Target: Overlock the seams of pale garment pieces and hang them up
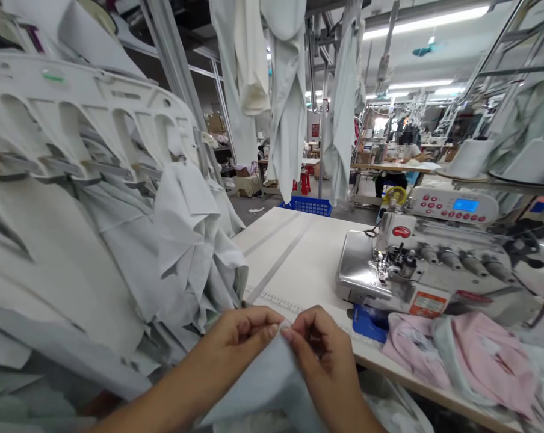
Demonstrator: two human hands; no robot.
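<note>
In the head view, my left hand (240, 334) and right hand (324, 349) meet at the tabletop's near edge, fingertips nearly touching. Each has thumb and finger closed in a narrow pinch on the top of a pale cloth (265, 376), which hangs below my fingers, in front of that edge of the tabletop (294, 258). Toward the tabletop's right side stands a sewing machine (470, 279) with a lit blue display; pink cloth (493, 355) lies before it along the near edge, beside a blue object (369, 323). Pale pieces (186, 228) hang by the left edge. Beyond the far edge is a blue basket (310, 206).
</note>
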